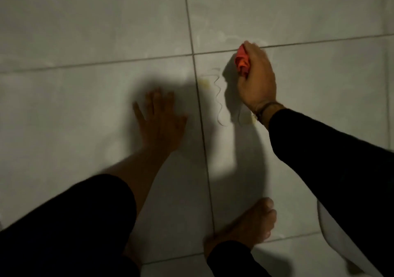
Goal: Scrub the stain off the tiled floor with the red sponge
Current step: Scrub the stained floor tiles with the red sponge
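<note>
My right hand (pixel 257 78) is closed around a crumpled red sponge (pixel 242 61) and presses it on the pale tiled floor (pixel 85 31), just below a horizontal grout line. Left of that hand lie a small yellowish stain (pixel 204 83) and a thin wavy dark streak (pixel 218 97). Another yellowish spot (pixel 248 118) shows under my right wrist. My left hand (pixel 161 116) lies flat on the floor with fingers spread, left of the vertical grout line (pixel 202 127), holding nothing.
A bare foot (pixel 249 225) stands on the tile at the lower middle, and dark-clothed legs fill the bottom left. A white curved object (pixel 332 234) sits at the lower right edge. Shadows of the arms fall across the centre tiles.
</note>
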`<state>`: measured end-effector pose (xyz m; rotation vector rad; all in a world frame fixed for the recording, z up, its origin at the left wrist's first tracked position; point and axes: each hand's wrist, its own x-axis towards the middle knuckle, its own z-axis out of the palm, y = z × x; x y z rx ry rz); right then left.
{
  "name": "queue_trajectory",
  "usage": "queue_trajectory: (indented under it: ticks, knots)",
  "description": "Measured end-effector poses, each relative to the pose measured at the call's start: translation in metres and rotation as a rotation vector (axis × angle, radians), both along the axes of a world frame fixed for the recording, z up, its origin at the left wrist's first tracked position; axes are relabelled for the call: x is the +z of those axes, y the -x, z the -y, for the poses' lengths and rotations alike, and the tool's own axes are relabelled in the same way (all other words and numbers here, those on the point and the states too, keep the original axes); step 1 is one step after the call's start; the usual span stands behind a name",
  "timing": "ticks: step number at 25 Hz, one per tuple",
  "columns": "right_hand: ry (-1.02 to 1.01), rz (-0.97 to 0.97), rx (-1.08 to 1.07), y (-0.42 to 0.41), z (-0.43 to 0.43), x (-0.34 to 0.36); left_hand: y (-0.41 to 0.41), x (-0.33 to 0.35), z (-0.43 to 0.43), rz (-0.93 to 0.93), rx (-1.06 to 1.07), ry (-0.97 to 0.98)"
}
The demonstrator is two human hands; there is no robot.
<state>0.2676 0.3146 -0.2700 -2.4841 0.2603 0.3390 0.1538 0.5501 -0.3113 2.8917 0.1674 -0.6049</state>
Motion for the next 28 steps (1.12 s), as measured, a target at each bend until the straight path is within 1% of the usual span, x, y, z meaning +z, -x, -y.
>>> queue_trajectory:
  ticks: [2, 3, 5, 8, 10, 12, 13, 14, 15, 16, 17, 18, 19, 20, 21, 22, 23, 25, 26, 27, 28]
  knots:
    - [0.201, -0.016, 0.225, -0.001, -0.015, -0.034, 0.01, -0.035, -0.012, 0.106, -0.041, -0.029]
    - [0.246, -0.011, 0.284, 0.003, -0.021, -0.049, 0.015, -0.049, -0.017, 0.17, -0.051, -0.036]
    - [0.276, 0.054, 0.302, -0.004, -0.029, -0.064, 0.021, -0.063, -0.023, 0.271, -0.075, -0.032]
    - [0.317, 0.183, 0.311, -0.013, -0.064, -0.074, 0.019, -0.065, -0.021, 0.32, -0.078, -0.031]
    - [0.283, 0.194, 0.467, 0.032, -0.08, -0.074, 0.017, -0.06, -0.021, 0.303, -0.057, -0.007]
    - [0.256, 0.116, 0.561, 0.096, -0.066, -0.066, 0.021, -0.059, -0.023, 0.285, -0.072, -0.006]
    - [0.258, 0.108, 0.547, 0.105, -0.049, -0.067, 0.023, -0.06, -0.024, 0.283, -0.086, -0.009]
    - [0.261, 0.104, 0.478, 0.093, -0.04, -0.069, 0.022, -0.062, -0.025, 0.286, -0.096, -0.012]
    - [0.298, 0.116, 0.353, 0.072, -0.04, -0.076, 0.022, -0.065, -0.025, 0.285, -0.094, -0.012]
    - [0.324, 0.126, 0.238, 0.048, -0.051, -0.083, 0.02, -0.067, -0.025, 0.281, -0.087, -0.009]
    - [0.312, 0.157, 0.19, 0.037, -0.068, -0.085, 0.02, -0.068, -0.025, 0.277, -0.084, 0.001]
    - [0.282, 0.178, 0.218, 0.042, -0.08, -0.086, 0.02, -0.068, -0.025, 0.279, -0.085, 0.014]
    - [0.257, 0.182, 0.319, 0.065, -0.086, -0.088, 0.019, -0.067, -0.025, 0.282, -0.083, 0.024]
    - [0.251, 0.15, 0.431, 0.105, -0.084, -0.085, 0.02, -0.067, -0.026, 0.285, -0.079, 0.028]
    - [0.277, 0.102, 0.502, 0.143, -0.067, -0.076, 0.021, -0.067, -0.027, 0.282, -0.076, 0.029]
    - [0.317, 0.073, 0.5, 0.166, -0.036, -0.071, 0.023, -0.066, -0.027, 0.276, -0.074, 0.031]
    - [0.315, 0.057, 0.416, 0.166, -0.006, -0.067, 0.024, -0.065, -0.026, 0.272, -0.074, 0.033]
    - [0.279, 0.058, 0.046, 0.122, 0.034, -0.078, 0.021, -0.066, -0.023, 0.265, -0.073, 0.024]
    - [0.282, 0.075, -0.065, 0.098, 0.036, -0.081, 0.019, -0.067, -0.024, 0.256, -0.075, 0.033]
    - [0.301, 0.101, -0.08, 0.089, 0.034, -0.081, 0.018, -0.066, -0.024, 0.255, -0.071, 0.046]
    - [0.317, 0.106, -0.011, 0.093, 0.03, -0.082, 0.018, -0.066, -0.024, 0.258, -0.066, 0.052]
